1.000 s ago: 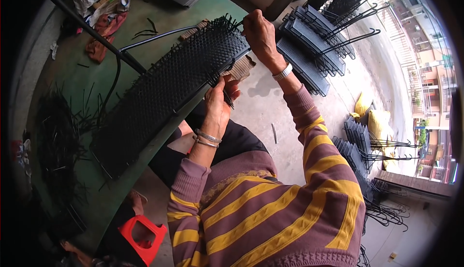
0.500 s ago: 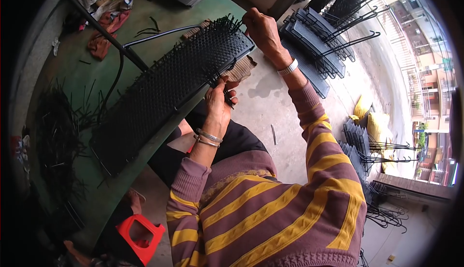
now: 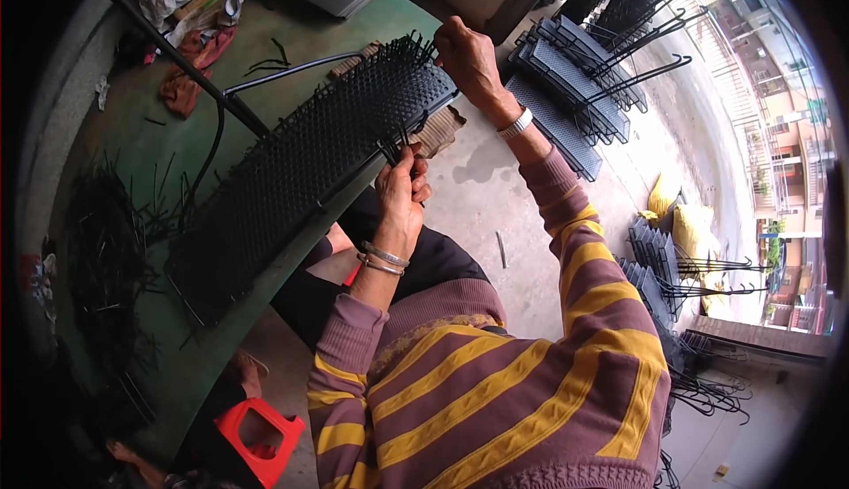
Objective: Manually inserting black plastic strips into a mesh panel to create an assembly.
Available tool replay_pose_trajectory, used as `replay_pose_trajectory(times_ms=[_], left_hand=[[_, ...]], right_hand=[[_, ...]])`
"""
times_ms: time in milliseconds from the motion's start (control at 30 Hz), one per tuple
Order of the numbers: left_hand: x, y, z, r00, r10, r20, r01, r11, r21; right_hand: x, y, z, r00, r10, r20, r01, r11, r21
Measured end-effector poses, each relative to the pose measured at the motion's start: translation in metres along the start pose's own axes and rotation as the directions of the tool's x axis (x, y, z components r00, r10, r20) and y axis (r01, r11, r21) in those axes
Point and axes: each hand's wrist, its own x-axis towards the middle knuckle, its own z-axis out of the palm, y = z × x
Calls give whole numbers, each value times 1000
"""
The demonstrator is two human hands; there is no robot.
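A long black woven panel [image 3: 274, 179] lies slantwise on the green table, with loose strip ends sticking up along its far edge. Its near right edge meets my left hand [image 3: 402, 195], whose fingers are closed on several thin black strips [image 3: 393, 148]. Bent fingers of my right hand [image 3: 469, 57] pinch at the panel's far right corner, beside a tuft of strip ends [image 3: 409, 50]. Whatever is between those fingertips is too small to make out. A torn piece of corrugated cardboard [image 3: 439, 131] shows under the panel's right end.
Cut black strips [image 3: 106, 259] form a pile on the green table [image 3: 199, 352] at left. A dark metal bar [image 3: 190, 60] crosses behind the panel. Cloths lie at the back left. Finished-looking black racks with hooks [image 3: 575, 73] stand on the floor at right. A red stool [image 3: 256, 440] is below.
My right hand has shifted slightly left, staying by the panel's corner. The left hand has turned a little, and its strips now point up at the panel edge.
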Motion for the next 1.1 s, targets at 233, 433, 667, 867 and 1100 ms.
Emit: replay_pose_trajectory(times_ms=[233,433,667,867,1100], left_hand=[[-2,0,0,1000,15,-13,-15,1000,1],[-3,0,3,1000,5,-26,-5,1000,3],[1,1,-3,1000,29,-7,-29,999,-13],[-2,2,-1,1000,28,-15,-28,1000,12],[-4,6,3,999,32,-13,-32,999,-13]], right_hand=[[8,-2,0,998,-40,42,25,946,322],[-1,2,15,1000,-23,-12,23,999,-45],[-4,-5,16,992,-92,-84,75,980,-186],[-12,2,13,982,-81,-172,45,978,-202],[-21,-9,9,998,-69,3,64,908,-415]])
